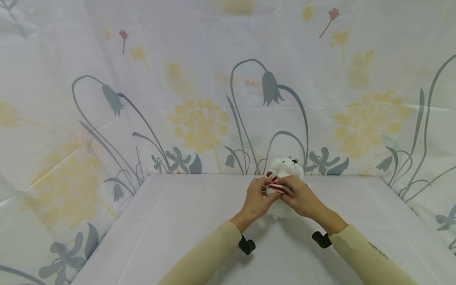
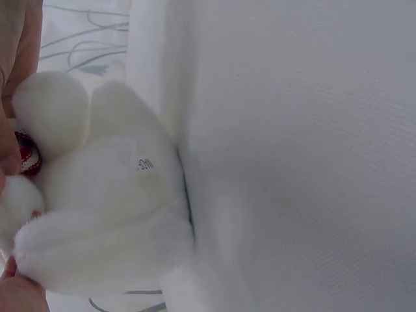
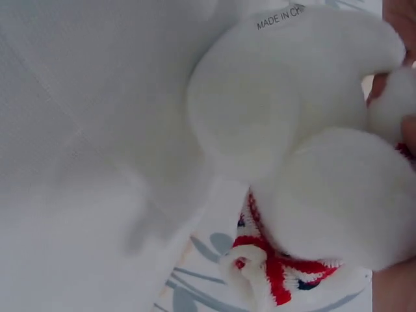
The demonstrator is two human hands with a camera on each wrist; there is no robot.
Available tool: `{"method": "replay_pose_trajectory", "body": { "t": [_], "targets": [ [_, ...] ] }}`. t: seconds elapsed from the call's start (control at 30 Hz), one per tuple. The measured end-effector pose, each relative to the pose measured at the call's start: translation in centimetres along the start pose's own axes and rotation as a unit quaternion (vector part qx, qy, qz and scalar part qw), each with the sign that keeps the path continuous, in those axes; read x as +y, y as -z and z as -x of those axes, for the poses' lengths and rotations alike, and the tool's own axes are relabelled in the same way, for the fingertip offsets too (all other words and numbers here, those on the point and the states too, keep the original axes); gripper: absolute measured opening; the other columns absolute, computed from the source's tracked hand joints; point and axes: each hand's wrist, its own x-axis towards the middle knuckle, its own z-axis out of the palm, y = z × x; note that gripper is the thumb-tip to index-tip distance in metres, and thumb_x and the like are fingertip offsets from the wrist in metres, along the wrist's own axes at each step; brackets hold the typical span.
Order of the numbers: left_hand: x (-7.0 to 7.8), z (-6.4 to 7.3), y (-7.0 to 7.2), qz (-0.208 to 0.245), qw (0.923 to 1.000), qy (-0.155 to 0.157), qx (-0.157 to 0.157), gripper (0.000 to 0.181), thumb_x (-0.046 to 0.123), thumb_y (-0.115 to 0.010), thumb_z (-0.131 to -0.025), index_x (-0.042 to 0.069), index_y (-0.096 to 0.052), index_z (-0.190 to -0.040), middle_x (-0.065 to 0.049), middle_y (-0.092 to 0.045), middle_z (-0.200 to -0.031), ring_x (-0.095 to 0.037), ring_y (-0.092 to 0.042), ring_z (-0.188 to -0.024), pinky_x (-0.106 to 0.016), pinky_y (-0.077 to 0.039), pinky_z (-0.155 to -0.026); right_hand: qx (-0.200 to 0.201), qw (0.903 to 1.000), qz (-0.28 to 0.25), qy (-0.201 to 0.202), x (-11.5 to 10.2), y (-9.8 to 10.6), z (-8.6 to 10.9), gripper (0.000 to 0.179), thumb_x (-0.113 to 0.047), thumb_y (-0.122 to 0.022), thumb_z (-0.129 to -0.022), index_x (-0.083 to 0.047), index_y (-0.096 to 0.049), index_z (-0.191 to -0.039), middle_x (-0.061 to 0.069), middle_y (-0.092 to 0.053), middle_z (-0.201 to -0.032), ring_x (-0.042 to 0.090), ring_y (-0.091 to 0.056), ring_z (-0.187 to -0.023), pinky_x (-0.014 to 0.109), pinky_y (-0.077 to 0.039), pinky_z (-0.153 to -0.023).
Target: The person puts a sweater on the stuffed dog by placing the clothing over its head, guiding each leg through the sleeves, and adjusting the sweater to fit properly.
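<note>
A white plush bear [image 1: 285,166] sits upright at the back of the table, its dark nose turned up and to the right in the head view. Across its front runs a red-and-white knitted piece [image 1: 279,189], with dark blue patches in the right wrist view. My left hand [image 1: 257,198] pinches this knit from the left, fingers curled. From the right, my right hand [image 1: 301,196] grips it between thumb and fingers. The bear's round white limbs and printed label [image 2: 144,164] show in the left wrist view. My fingers hide part of the knit.
The bear stands on a white-covered table [image 1: 192,221], close to the back edge. Behind it hangs a pale curtain [image 1: 213,51] printed with grey and yellow flowers. Black wrist mounts [image 1: 247,245] show below both sleeves.
</note>
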Motion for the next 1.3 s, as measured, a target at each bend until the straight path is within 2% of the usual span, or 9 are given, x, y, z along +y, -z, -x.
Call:
{"method": "replay_pose_trajectory", "body": {
  "t": [0.1,0.23,0.47,0.53,0.67,0.83,0.97,1.1,1.3],
  "targets": [
    [0.1,0.0,0.2,0.007,0.9997,0.013,-0.017,0.037,0.007,-0.074,-0.079,0.006,-0.059,-0.114,-0.006,-0.051,-0.105,-0.013,-0.059,-0.093,-0.017,-0.05,-0.077,0.017,0.9998,0.012,-0.008,0.2,0.1,0.1,0.035,0.006,-0.072,-0.079,-0.005,-0.063,-0.11,0.005,-0.065,-0.105,0.022,-0.063,-0.095,0.038,-0.052,-0.076],
    [0.0,0.1,0.4,0.02,0.9996,0.01,-0.02,0.034,0.003,-0.074,-0.079,0.004,-0.06,-0.11,-0.007,-0.053,-0.104,-0.012,-0.059,-0.092,-0.017,-0.05,-0.076,0.038,0.9992,0.005,-0.009,0.2,0.0,0.2,0.027,0.007,-0.07,-0.08,-0.004,-0.066,-0.104,0.002,-0.066,-0.095,0.017,-0.062,-0.085,0.03,-0.051,-0.071],
    [-0.2,0.2,0.2,0.014,0.9986,-0.01,0.05,0.019,0.004,-0.077,-0.077,0.003,-0.063,-0.089,-0.006,-0.058,-0.09,-0.009,-0.06,-0.08,-0.017,-0.052,-0.068,0.079,0.9961,-0.026,0.032,0.2,-0.2,0.1,0.004,-0.005,-0.068,-0.087,-0.006,-0.065,-0.085,-0.002,-0.057,-0.085,0.01,-0.051,-0.074,0.017,-0.04,-0.065],
    [-0.3,0.2,0.0,0.021,0.9974,-0.006,0.069,0.017,0.004,-0.077,-0.076,0.004,-0.063,-0.087,-0.005,-0.056,-0.089,-0.008,-0.059,-0.079,-0.018,-0.052,-0.068,0.077,0.9958,-0.039,0.031,0.1,-0.1,0.1,0.005,-0.007,-0.067,-0.088,-0.006,-0.065,-0.084,-0.002,-0.057,-0.087,0.01,-0.05,-0.075,0.017,-0.04,-0.065],
    [-0.3,0.2,-0.3,0.032,0.9957,-0.013,0.086,0.017,0.006,-0.076,-0.078,0.006,-0.061,-0.085,-0.004,-0.054,-0.094,-0.01,-0.06,-0.082,-0.023,-0.054,-0.067,0.067,0.9958,-0.061,0.007,-0.1,0.3,-0.2,0.008,0.001,-0.066,-0.087,-0.007,-0.066,-0.087,0.0,-0.058,-0.093,0.01,-0.051,-0.082,0.018,-0.041,-0.069],
    [0.7,0.2,0.1,0.016,0.9961,-0.051,0.071,0.017,0.009,-0.073,-0.081,0.007,-0.056,-0.086,-0.005,-0.058,-0.091,-0.012,-0.06,-0.079,-0.023,-0.053,-0.063,0.033,0.9934,-0.092,-0.061,-0.7,1.1,-0.4,0.012,-0.002,-0.062,-0.091,-0.013,-0.064,-0.094,0.001,-0.058,-0.089,0.011,-0.051,-0.078,0.022,-0.043,-0.067],
    [1.1,0.3,0.4,-0.019,0.9977,-0.05,0.042,0.019,0.011,-0.07,-0.082,0.009,-0.052,-0.079,-0.001,-0.055,-0.08,-0.009,-0.055,-0.072,-0.016,-0.047,-0.061,0.005,0.9895,-0.097,-0.107,-0.8,1.2,-0.2,0.009,-0.008,-0.057,-0.095,-0.015,-0.06,-0.098,-0.001,-0.053,-0.079,0.012,-0.048,-0.068,0.026,-0.042,-0.059],
    [1.1,0.4,0.4,-0.05,0.9979,-0.035,0.022,0.024,0.013,-0.069,-0.082,0.012,-0.047,-0.072,0.003,-0.05,-0.074,-0.005,-0.048,-0.067,-0.015,-0.042,-0.059,0.006,0.9879,-0.102,-0.117,-0.6,0.9,0.2,0.008,-0.007,-0.056,-0.095,-0.014,-0.059,-0.099,0.0,-0.053,-0.081,0.012,-0.048,-0.068,0.026,-0.042,-0.059],
    [1.2,0.4,0.1,-0.06,0.9977,-0.011,0.029,0.025,0.008,-0.068,-0.077,0.012,-0.045,-0.07,0.003,-0.048,-0.069,-0.004,-0.046,-0.061,-0.016,-0.039,-0.054,0.01,0.9785,-0.173,-0.112,-0.5,0.7,0.4,0.007,-0.004,-0.054,-0.096,-0.009,-0.059,-0.097,0.006,-0.053,-0.08,0.013,-0.048,-0.065,0.026,-0.042,-0.056]
  ]
}}
